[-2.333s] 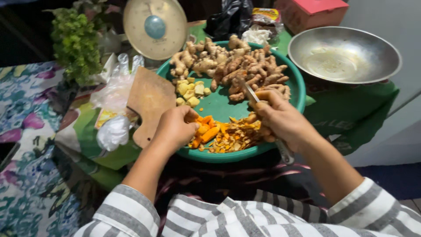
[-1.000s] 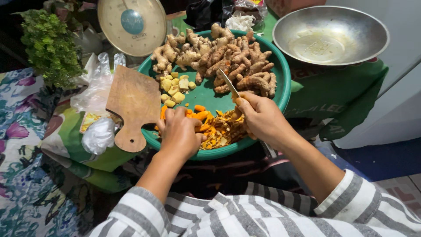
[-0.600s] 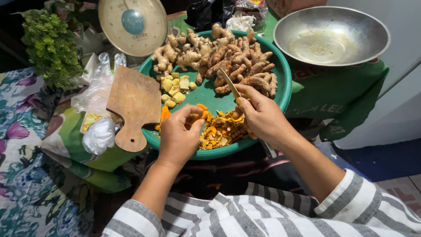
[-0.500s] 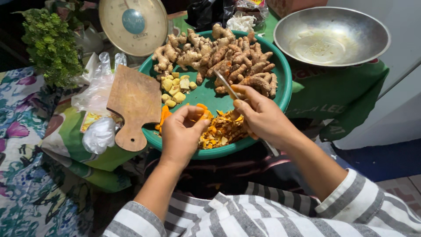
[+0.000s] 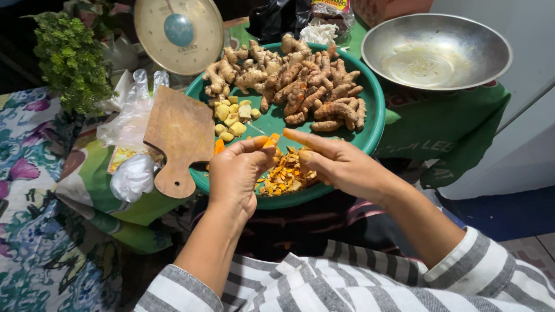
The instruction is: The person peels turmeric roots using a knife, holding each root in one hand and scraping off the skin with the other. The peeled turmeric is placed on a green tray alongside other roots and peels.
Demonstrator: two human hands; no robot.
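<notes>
Far left, a leafy green bunch (image 5: pixel 72 58) sits above a flowered cloth (image 5: pixel 34 231), all soft and ruffled. Next comes a crumpled clear plastic bag (image 5: pixel 134 121), thin and shiny, and behind it the round pale dial of a kitchen scale (image 5: pixel 178 34). A worn wooden cutting board (image 5: pixel 176 136) with a short rounded handle leans over the rim of the big green tray (image 5: pixel 376 110).

Now the action: the left hand (image 5: pixel 234 179) is curled, thumb and forefinger pinching a small orange piece of root (image 5: pixel 270 140). That piece sits right at the fingertips, just above the near part of the tray, its longer side pointing up and away towards the right hand. It is bright, moist-looking orange flesh, skin gone on the side we can see.

Under both hands lies a heap of orange peelings (image 5: pixel 286 173), thin and curly. Further back in the tray are pale yellow chunks (image 5: pixel 231 115), blocky and smooth, and a big pile of knobbly brown roots (image 5: pixel 300 86), rough-skinned and finger-shaped.

The right hand (image 5: pixel 341 164) comes in from the right, forefinger and thumb stretched out towards the piece, tips stained orange, close to it but not clearly touching; it is loosely spread and I can see nothing held in it.

Far right, a wide dull metal bowl (image 5: pixel 436 49) rests on a green cloth (image 5: pixel 451 127).
</notes>
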